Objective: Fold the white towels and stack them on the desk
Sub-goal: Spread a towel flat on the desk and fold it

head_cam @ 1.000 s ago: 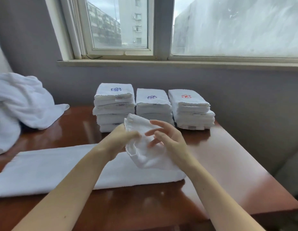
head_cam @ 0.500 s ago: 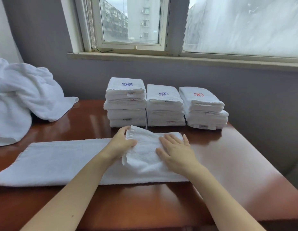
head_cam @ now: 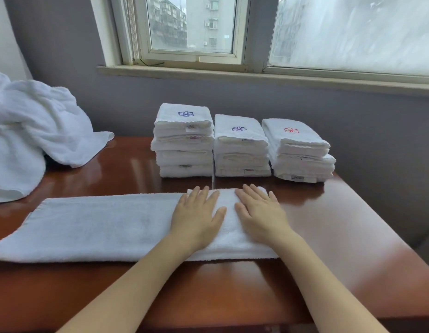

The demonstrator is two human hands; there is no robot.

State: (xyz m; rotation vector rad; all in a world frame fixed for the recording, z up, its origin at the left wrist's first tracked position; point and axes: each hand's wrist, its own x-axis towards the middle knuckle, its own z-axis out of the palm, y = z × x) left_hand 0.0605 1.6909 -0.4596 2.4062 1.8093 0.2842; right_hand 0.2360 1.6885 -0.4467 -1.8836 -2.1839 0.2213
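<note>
A long white towel (head_cam: 93, 227) lies as a strip across the brown desk (head_cam: 340, 236), its right end folded over onto itself. My left hand (head_cam: 196, 215) and my right hand (head_cam: 260, 212) rest flat, fingers spread, side by side on that folded end, gripping nothing. Behind them stand three stacks of folded white towels: the left stack (head_cam: 184, 143) with a blue emblem, the middle stack (head_cam: 241, 147) with a purple emblem, the right stack (head_cam: 300, 152) with a red emblem.
A heap of unfolded white towels (head_cam: 28, 131) sits at the desk's far left. A grey wall and a window sill (head_cam: 256, 76) run behind the stacks. The desk's right edge drops off beyond the red-emblem stack.
The towel's right end, held up in both hands a second ago, was laid down over the strip. Both hands now press flat on it.
</note>
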